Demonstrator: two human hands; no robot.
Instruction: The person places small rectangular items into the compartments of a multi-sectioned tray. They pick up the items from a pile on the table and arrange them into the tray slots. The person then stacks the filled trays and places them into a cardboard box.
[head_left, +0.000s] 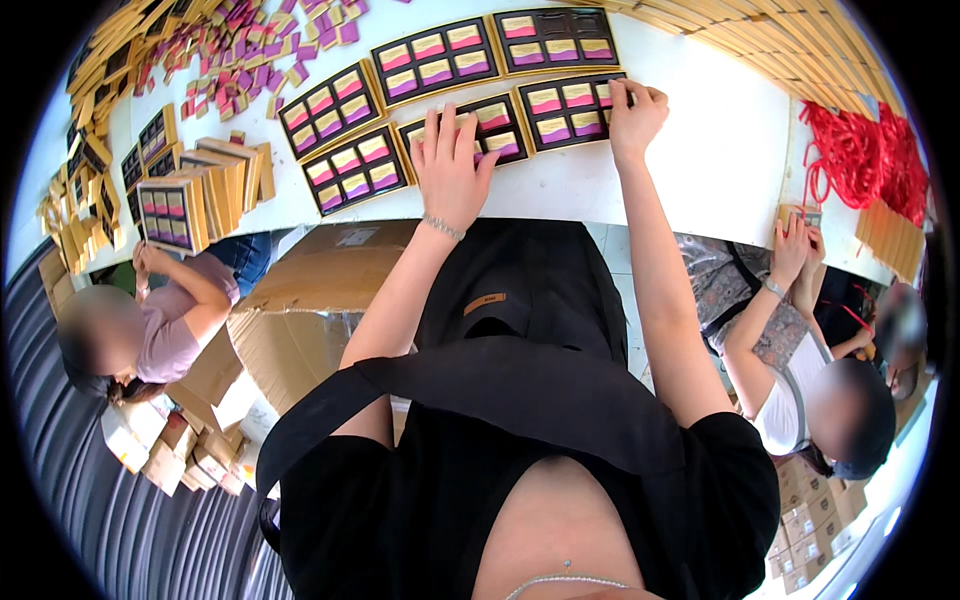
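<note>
Shallow black trays in gold-edged boxes lie in two rows on the white table, filled with small wrapped squares in pink, purple and cream. Over the near middle box (pixel 507 152) my left hand (pixel 448 165) is spread open, its fingers resting across the squares and hiding some. My right hand (pixel 638 115) pinches at the right end of the near right box (pixel 560 143). A wrapped square (pixel 604 94) shows at its fingertips, partly hidden. The far right box (pixel 548 70) has two bare pockets in its back row. Full boxes also include the far middle box (pixel 435 93).
Loose wrapped squares (pixel 255 65) lie in a heap at the far left. Stacked boxes (pixel 215 190) stand near a co-worker at left. Gold box parts (pixel 780 50) and red ribbon (pixel 850 150) lie at right, near another co-worker. A cardboard carton (pixel 320 265) is below the table edge.
</note>
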